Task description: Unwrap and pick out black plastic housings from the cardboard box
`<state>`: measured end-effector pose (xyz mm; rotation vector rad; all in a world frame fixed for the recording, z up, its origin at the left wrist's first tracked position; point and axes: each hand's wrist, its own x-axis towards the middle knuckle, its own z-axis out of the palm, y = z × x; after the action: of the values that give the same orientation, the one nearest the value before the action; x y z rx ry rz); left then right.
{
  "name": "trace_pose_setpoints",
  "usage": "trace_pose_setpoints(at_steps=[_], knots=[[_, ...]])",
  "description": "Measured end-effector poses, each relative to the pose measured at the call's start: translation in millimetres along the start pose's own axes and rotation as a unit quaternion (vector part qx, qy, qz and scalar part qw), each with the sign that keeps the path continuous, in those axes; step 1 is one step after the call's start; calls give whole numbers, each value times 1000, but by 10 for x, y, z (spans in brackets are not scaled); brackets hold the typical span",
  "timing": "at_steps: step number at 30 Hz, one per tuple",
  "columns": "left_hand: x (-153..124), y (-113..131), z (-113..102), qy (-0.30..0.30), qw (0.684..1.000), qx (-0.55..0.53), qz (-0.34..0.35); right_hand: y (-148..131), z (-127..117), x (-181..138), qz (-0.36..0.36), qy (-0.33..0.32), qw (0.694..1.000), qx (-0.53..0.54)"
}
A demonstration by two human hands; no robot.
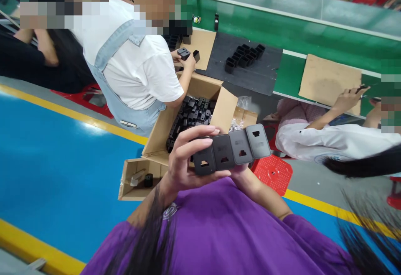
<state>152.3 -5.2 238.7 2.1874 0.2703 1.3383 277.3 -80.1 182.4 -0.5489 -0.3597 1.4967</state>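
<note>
A row of four black plastic housings (232, 149) is held side by side in front of my purple shirt, each with a small slot facing up. My left hand (184, 158) is closed on the row's left end, fingers curled over the top and thumb underneath. My right hand (239, 171) sits under the middle of the row. Only its wrist and heel show, and its fingers are hidden behind the housings.
An open cardboard box (224, 108) of several loose black parts stands on the floor ahead, with a smaller box (128, 183) beside it and a red stool (272, 172). A co-worker in denim overalls handles a black part (184, 53). More black parts (244, 55) lie on the green bench's dark mat.
</note>
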Motion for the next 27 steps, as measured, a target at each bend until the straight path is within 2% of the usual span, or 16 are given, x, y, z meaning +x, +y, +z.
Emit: trace_pose_setpoints(at_steps=[7,10,13,17,22,27], knots=[[-16,-29,46,29,999,-25,-6,-4,-23,-13,-11,-45,998,43],[-32,-4,68,37,998,-29,-47,-31,-14,-8,7,-30,998,60],[-45,23,65,18,996,-32,-78,-64,19,-8,22,-6,997,73],[-39,49,42,14,996,-23,-87,-79,39,-16,23,18,998,49],[-26,50,47,25,997,-7,-78,-63,15,-25,33,7,999,5],[-48,21,71,33,998,-4,-62,-59,36,-29,40,23,999,-28]])
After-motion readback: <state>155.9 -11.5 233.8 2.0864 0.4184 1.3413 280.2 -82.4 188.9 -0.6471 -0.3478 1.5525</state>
